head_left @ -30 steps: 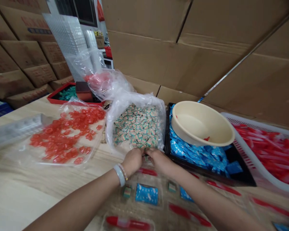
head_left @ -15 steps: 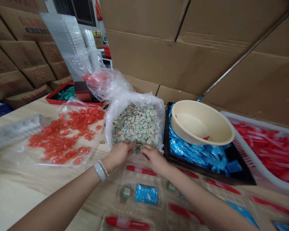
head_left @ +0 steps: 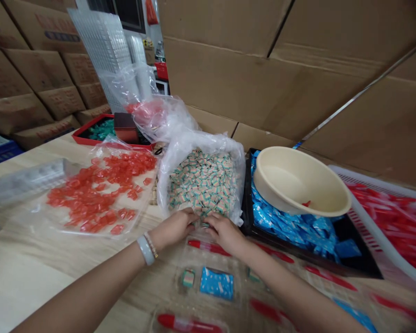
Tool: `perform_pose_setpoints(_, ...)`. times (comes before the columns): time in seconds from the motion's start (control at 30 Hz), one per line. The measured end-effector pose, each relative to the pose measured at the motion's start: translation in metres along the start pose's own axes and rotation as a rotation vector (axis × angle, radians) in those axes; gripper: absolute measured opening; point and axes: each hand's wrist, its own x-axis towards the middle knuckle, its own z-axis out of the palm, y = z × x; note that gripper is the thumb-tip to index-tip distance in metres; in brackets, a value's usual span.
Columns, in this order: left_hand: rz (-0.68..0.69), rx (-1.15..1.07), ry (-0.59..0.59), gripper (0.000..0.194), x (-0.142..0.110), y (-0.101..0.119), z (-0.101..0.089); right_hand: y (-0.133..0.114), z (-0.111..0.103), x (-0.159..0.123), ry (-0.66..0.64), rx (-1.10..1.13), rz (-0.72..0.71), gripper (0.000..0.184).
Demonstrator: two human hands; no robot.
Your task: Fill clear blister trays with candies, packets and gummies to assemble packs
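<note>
My left hand (head_left: pixel 173 227) and my right hand (head_left: pixel 225 233) rest at the front edge of a clear plastic bag (head_left: pixel 201 148) full of small striped wrapped packets (head_left: pixel 203 182). The fingertips of both hands touch the pile, and a packet may lie between them, though it is too small to tell. Below my wrists lies a clear blister tray (head_left: pixel 208 277) holding red tubes and blue and green packets. A bracelet and a pale band circle my left wrist.
To the left, red pieces (head_left: pixel 100 194) lie on clear plastic. To the right, a cream bowl (head_left: pixel 300 182) sits on blue sachets (head_left: pixel 294 229) in a black tray. Further right is a white basket (head_left: pixel 388 222) of red tubes. Cardboard boxes (head_left: pixel 256 78) wall the back.
My left hand has moved left, away from my right hand, and both hands stay at the bag's front edge. The whole scene has shifted slightly right in view.
</note>
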Motion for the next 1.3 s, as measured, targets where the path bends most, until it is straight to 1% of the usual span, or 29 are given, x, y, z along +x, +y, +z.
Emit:
perform_pose_setpoints(0.13,0.034,-0.053,-0.028,0.024,0.003,-0.003,-0.003,-0.001,0.004,0.001,0.023,-0.05,0.009,0.023)
perform_pose_setpoints(0.23,0.026,-0.051,-0.019,0.023,0.007,-0.005,-0.003,-0.004,0.006,0.0,0.041,-0.121,0.025,0.024)
perform_pose_setpoints(0.4,0.018,-0.033,-0.004,0.017,0.01,-0.004,0.001,-0.01,0.008,0.001,0.025,-0.244,0.049,0.019)
perform_pose_setpoints(0.5,0.024,-0.026,-0.001,0.016,0.01,0.002,0.005,-0.012,0.013,0.002,0.036,-0.226,0.048,0.019)
perform_pose_setpoints(0.6,-0.027,-0.019,0.044,0.019,0.009,0.007,0.008,-0.009,0.013,0.002,0.065,-0.152,0.047,0.017)
perform_pose_setpoints(0.67,-0.092,-0.029,0.091,0.022,0.009,0.007,0.009,-0.005,0.005,0.002,0.124,-0.078,0.06,0.015)
perform_pose_setpoints(0.73,-0.17,-0.07,0.133,0.021,0.009,0.005,0.006,0.0,-0.01,0.002,0.229,-0.004,0.092,0.014)
perform_pose_setpoints(0.8,-0.242,-0.144,0.136,0.019,0.012,0.004,0.003,0.004,-0.028,0.003,0.304,0.049,0.115,0.015)
perform_pose_setpoints(0.83,-0.263,-0.184,0.123,0.019,0.014,0.004,0.002,0.006,-0.035,0.003,0.303,0.062,0.115,0.016)
perform_pose_setpoints(0.9,-0.266,-0.234,0.093,0.018,0.019,0.006,0.002,0.008,-0.045,0.004,0.233,0.062,0.106,0.017)
perform_pose_setpoints(1.0,-0.221,-0.184,0.067,0.017,0.03,0.01,0.007,0.009,-0.048,0.006,0.13,0.016,0.122,0.015)
perform_pose_setpoints(1.1,-0.213,-0.078,0.051,0.017,0.037,0.011,0.015,0.009,-0.04,0.006,0.048,0.007,0.13,0.014)
perform_pose_setpoints(1.17,-0.24,-0.032,0.063,0.017,0.038,0.011,0.018,0.009,-0.031,0.005,0.0,0.003,0.14,0.014)
perform_pose_setpoints(1.23,-0.269,-0.002,0.08,0.018,0.037,0.013,0.021,0.009,-0.022,0.004,-0.018,-0.045,0.174,0.019)
perform_pose_setpoints(1.3,-0.289,0.021,0.094,0.019,0.033,0.017,0.022,0.007,-0.013,0.001,-0.005,-0.128,0.223,0.026)
